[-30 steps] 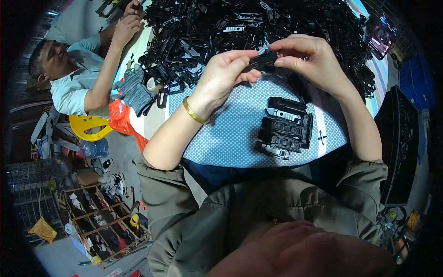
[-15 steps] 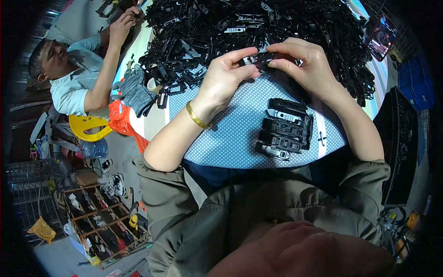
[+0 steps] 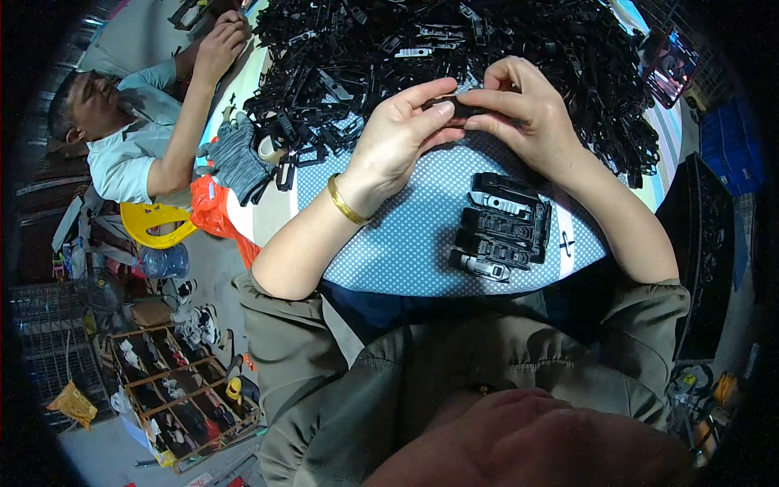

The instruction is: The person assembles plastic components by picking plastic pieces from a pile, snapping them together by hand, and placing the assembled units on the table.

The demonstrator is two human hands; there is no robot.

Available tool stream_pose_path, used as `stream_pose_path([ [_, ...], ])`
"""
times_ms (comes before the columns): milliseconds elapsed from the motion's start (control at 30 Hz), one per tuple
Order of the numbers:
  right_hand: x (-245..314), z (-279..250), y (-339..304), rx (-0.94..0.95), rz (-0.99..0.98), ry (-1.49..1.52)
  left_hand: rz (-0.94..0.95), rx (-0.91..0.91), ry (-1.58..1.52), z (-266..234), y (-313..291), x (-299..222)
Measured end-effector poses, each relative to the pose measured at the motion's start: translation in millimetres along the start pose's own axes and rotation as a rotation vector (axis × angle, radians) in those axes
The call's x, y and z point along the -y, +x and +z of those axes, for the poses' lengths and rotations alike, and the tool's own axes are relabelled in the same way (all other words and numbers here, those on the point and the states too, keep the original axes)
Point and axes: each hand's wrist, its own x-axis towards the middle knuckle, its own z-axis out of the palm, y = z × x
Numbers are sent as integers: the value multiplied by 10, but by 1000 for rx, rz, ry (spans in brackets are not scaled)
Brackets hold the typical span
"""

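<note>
Both my hands meet over the far part of the dotted cloth, at the edge of a big heap of black plastic parts. My left hand pinches one end of a small black plastic part between thumb and fingers. On its other end, my right hand has thumb and fingertips closed. Fingers cover most of the part. Nearer me, a short row of black plastic assemblies, some with silvery pieces, lies side by side on the cloth. Right of the row is a small black hook-shaped piece.
Left of the heap lie a grey knitted glove, a tape roll and an orange plastic bag. A co-worker sits at the left. A phone-like screen stands far right. A wooden compartment rack is on the floor.
My right hand has turned and its fingers have closed in toward my left hand, covering more of the part. The part's silvery face no longer shows. The co-worker's hand has shifted slightly.
</note>
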Motion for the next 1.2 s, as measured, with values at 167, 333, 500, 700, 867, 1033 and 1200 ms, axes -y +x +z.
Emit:
stream_pose_path([
  [167,-44,40,12,-69,-79,-6,59,84,133,-56,-13,-13],
  [333,-198,54,21,-69,427,416,161,-36,112,-63,-11,-118],
  [500,-31,111,-26,148,131,-319,174,-156,100,-124,22,-140],
  [700,-45,72,-32,170,123,-360,88,-118,143,-90,-8,-131],
  [867,-8,-203,47,90,392,62,52,-97,130,-28,-10,-82],
  [1033,91,-164,28,119,36,10,-12,3,155,-5,-28,14],
  [1200,103,-145,13,148,21,-27,-2,-10,239,6,-25,61],
])
